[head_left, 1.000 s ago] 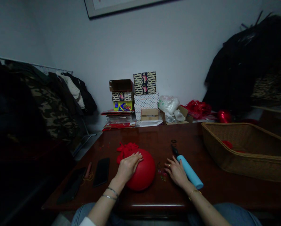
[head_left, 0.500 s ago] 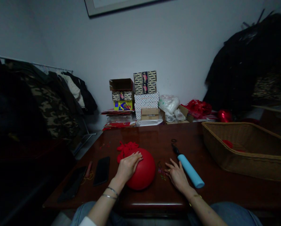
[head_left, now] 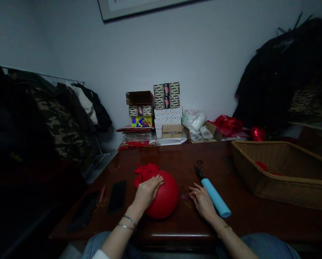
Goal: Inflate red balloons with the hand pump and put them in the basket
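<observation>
A round, inflated red balloon sits on the table near its front edge. My left hand grips its upper left side, fingers curved and pressed together; whatever lies under the palm is hidden. Behind the balloon is a heap of limp red balloons. My right hand is over the tabletop with fingers apart and bent, nothing visible in them. Just left of its fingertips lie several small coloured bands. Close along its right side rests a light blue hand pump with a black nozzle.
Left of the balloon lie two dark phone-like slabs, with a reddish stick and thin bands between them. A wicker basket holding something red stands at the right. Stacked boxes line the wall behind the brown table.
The blue pump has shifted slightly left and towards me. The fingers of my right hand have drawn in a little. My left hand and the balloon stay in place.
</observation>
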The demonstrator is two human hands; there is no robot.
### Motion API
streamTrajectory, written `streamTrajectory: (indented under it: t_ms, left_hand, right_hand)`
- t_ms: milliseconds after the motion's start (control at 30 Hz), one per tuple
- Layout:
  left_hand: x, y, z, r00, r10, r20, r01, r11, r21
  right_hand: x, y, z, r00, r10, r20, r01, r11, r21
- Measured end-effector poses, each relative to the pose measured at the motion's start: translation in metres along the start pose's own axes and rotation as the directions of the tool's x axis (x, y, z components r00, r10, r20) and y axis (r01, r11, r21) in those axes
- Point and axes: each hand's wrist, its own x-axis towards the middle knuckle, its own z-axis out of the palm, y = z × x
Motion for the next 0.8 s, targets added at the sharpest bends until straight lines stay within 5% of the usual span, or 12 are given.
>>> streamTrajectory:
  t_ms: [367, 800]
  left_hand:
    - [0.004, 0.004, 0.001, 0.999, -0.004, 0.041, 0.003, 1.000, 0.025]
    - [0.001, 0.002, 0.001, 0.996, -0.035, 0.087, 0.029, 0.997, 0.066]
  right_hand:
    - [0.050, -0.103, -0.003, 0.987, -0.088, -0.131, 0.125, 0.943, 0.309]
    - [0.046, -0.118, 0.003, 0.974, -0.114, -0.194, 0.174, 0.927, 0.331]
